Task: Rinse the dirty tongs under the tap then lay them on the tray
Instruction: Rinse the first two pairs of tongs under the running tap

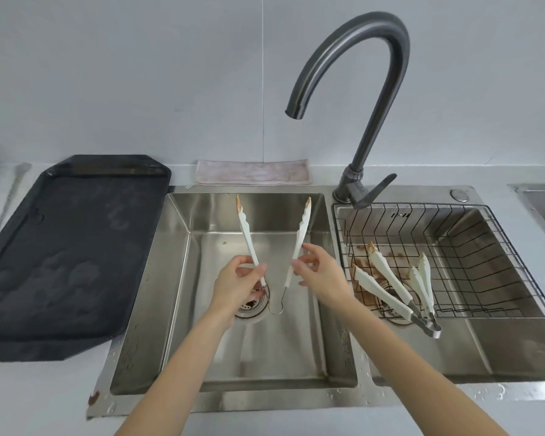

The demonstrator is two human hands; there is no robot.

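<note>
White tongs with brown-stained tips hang spread open over the left sink basin, tips pointing away from me. My left hand pinches the left arm of the tongs. My right hand holds the right arm between thumb and fingers. The grey tap arches above, its spout over the basin's right side; no water runs. The black tray lies on the counter to the left, wet and bare.
Two more dirty white tongs lie in the black wire basket over the right basin, with brown smears under them. A folded cloth lies behind the sink. The drain strainer sits below my left hand.
</note>
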